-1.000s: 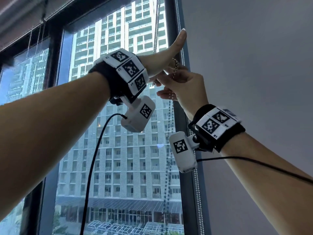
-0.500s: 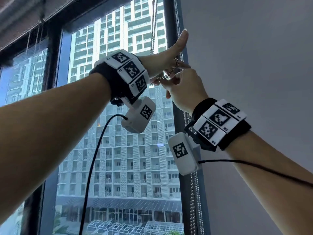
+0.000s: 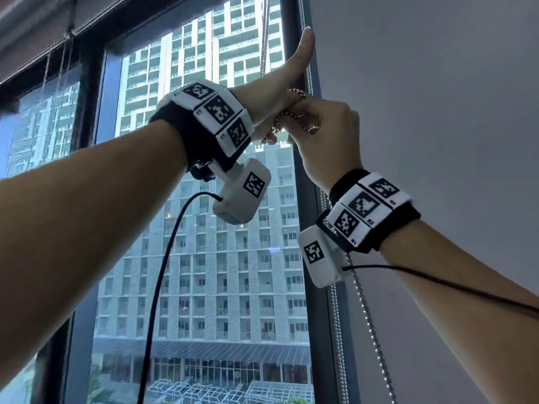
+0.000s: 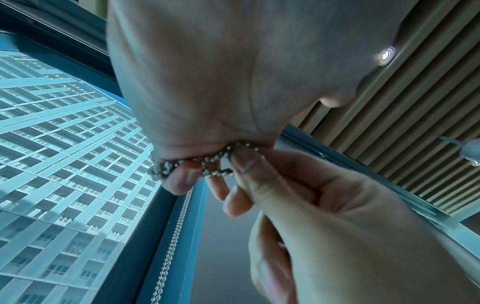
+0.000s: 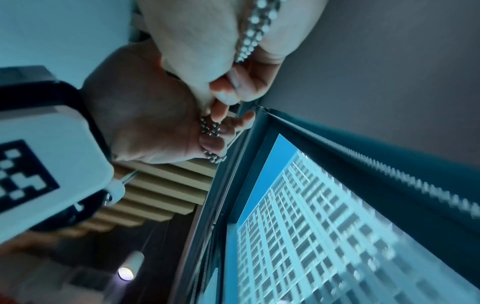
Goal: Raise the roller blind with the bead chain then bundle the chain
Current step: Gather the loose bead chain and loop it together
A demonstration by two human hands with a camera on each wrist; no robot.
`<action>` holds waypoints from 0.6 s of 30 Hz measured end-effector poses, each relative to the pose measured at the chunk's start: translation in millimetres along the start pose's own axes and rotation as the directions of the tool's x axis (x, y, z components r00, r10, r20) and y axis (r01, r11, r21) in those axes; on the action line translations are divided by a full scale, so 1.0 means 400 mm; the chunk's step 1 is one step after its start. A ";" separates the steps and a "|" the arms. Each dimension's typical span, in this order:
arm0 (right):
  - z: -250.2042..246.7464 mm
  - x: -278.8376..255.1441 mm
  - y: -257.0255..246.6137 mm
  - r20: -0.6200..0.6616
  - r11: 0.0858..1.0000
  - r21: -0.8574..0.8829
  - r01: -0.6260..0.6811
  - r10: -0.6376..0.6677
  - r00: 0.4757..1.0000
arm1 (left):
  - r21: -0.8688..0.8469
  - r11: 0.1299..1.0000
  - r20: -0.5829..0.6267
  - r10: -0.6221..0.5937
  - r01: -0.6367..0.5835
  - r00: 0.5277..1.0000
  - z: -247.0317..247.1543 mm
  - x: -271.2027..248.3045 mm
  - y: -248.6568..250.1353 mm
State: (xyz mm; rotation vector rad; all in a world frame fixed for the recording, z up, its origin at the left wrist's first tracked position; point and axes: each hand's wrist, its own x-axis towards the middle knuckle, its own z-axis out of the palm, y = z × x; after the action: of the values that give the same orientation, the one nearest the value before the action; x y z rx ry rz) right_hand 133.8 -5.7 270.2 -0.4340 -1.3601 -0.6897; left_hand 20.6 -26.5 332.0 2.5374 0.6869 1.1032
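The window (image 3: 204, 228) fills my view, a tower block behind the glass, with the blind (image 3: 38, 27) rolled high along its top edge and a grey wall (image 3: 423, 112) to the right. Both my arms reach up to the dark frame (image 3: 303, 199). My left hand (image 3: 271, 94) has its thumb pointing straight up and its fingers curled round several loops of the bead chain (image 3: 291, 113). My right hand (image 3: 326, 135), touching the left, pinches a strand of that chain between thumb and fingertips. The rest of the chain hangs down beside the frame.
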 end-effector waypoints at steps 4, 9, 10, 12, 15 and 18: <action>0.020 0.003 0.001 -0.113 0.999 0.018 -0.028 0.030 0.993 | 0.069 0.998 -0.022 0.016 -0.014 1.000 -0.001 0.003 0.015; 0.041 0.006 0.004 -0.244 0.980 0.087 -0.181 0.197 0.949 | 0.014 0.998 -0.062 0.069 -0.068 0.996 0.024 -0.014 0.034; 0.041 0.009 0.005 -0.255 0.961 0.135 -0.240 0.268 0.929 | 0.008 0.998 -0.055 0.069 -0.069 0.996 0.028 -0.017 0.034; 0.044 0.017 0.011 -0.220 0.912 0.210 -0.353 0.396 0.891 | 0.021 0.996 -0.068 0.082 -0.081 0.994 0.034 -0.024 0.032; 0.061 0.030 0.023 -0.103 0.799 0.330 -0.503 0.560 0.822 | 0.031 0.995 -0.088 0.092 -0.090 0.992 0.034 -0.031 0.036; 0.065 0.032 0.027 -0.010 0.731 0.352 -0.584 0.628 0.779 | 0.046 0.994 -0.073 0.102 -0.099 0.992 0.042 -0.035 0.048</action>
State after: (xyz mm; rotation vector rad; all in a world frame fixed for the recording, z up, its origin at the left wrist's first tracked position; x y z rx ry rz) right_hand 122.7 16.7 288.4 -0.5168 -1.0842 0.0664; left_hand 30.7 -51.5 320.9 2.6032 0.6130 1.2359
